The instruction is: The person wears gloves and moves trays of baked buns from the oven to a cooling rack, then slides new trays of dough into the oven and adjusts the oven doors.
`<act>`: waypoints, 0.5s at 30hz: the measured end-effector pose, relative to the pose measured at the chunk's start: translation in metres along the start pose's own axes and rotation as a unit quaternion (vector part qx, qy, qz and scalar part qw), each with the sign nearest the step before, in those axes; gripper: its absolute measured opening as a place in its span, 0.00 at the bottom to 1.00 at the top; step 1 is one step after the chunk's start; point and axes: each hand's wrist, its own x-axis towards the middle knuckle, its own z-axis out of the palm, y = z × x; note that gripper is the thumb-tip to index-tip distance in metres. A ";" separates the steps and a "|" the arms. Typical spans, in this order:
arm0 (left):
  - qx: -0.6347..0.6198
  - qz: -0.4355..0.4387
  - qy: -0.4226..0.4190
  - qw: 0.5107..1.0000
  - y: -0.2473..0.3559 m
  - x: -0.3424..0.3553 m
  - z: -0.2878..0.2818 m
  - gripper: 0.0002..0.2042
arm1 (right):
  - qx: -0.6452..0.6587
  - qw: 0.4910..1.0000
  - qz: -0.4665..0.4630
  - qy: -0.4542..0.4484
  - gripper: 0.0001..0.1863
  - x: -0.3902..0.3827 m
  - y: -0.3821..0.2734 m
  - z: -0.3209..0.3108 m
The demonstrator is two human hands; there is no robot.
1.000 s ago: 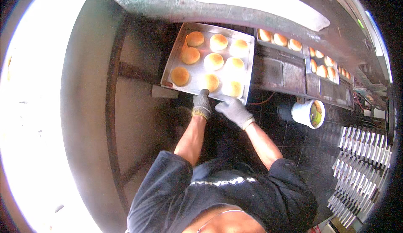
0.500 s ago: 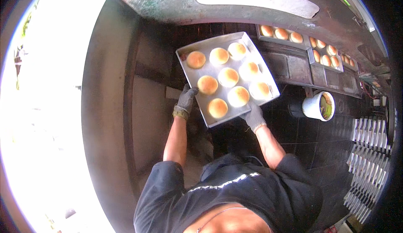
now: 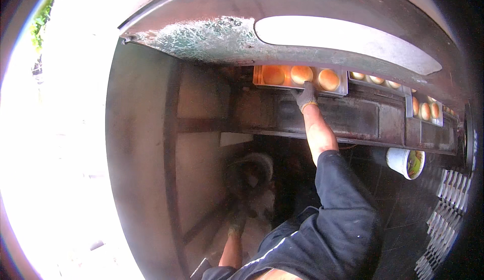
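Observation:
My right hand (image 3: 305, 94), in a grey glove, reaches up under the metal hood and grips the near rim of a baking tray (image 3: 330, 92). A row of golden-topped buns (image 3: 301, 75) shows in that tray; the rest of it is hidden by the hood. Low down, near the dark side wall, hangs my left hand (image 3: 237, 223), gloved and in shadow, its fingers too dim to make out.
More trays of buns (image 3: 426, 110) stand along the oven ledge to the right. A white bucket (image 3: 398, 161) sits below it. Stacked metal pans (image 3: 448, 189) are at the right. A metal wall (image 3: 141, 149) runs along my left.
The tray has moved from between both hands to beneath the hood. My right arm now stretches forward, while my left hand has let go and dropped back low.

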 end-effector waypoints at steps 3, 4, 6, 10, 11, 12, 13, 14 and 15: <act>0.016 -0.009 -0.008 1.000 -0.082 -0.018 0.033 0.24 | -0.098 0.995 0.012 -0.026 0.21 -0.027 -0.025 0.013; 0.026 -0.011 -0.010 1.000 -0.103 -0.010 0.047 0.22 | -0.114 0.992 0.026 -0.046 0.20 -0.044 -0.035 0.018; 0.063 -0.003 -0.028 0.998 -0.123 0.013 0.058 0.20 | -0.415 0.899 -0.098 -0.101 0.18 -0.035 -0.028 0.006; 0.174 0.085 -0.018 0.981 -0.118 0.007 0.075 0.17 | -0.594 0.789 -0.095 -0.124 0.17 -0.053 -0.063 0.013; 0.220 0.072 -0.054 0.971 -0.114 0.013 0.072 0.20 | -0.589 0.791 -0.091 -0.138 0.17 -0.058 -0.072 0.011; 0.268 0.065 -0.088 0.957 -0.101 0.022 0.066 0.23 | -0.602 0.783 -0.105 -0.117 0.17 -0.053 -0.062 -0.002; 0.315 0.059 -0.122 0.939 -0.093 0.028 0.061 0.27 | -0.614 0.774 -0.119 -0.093 0.16 -0.049 -0.051 -0.016; 0.272 0.097 -0.079 0.954 -0.092 0.028 0.062 0.26 | -0.611 0.768 -0.131 -0.143 0.17 -0.061 -0.057 -0.025; 0.221 0.129 -0.033 0.966 -0.098 0.021 0.067 0.25 | -0.607 0.755 -0.146 -0.202 0.17 -0.088 -0.063 -0.036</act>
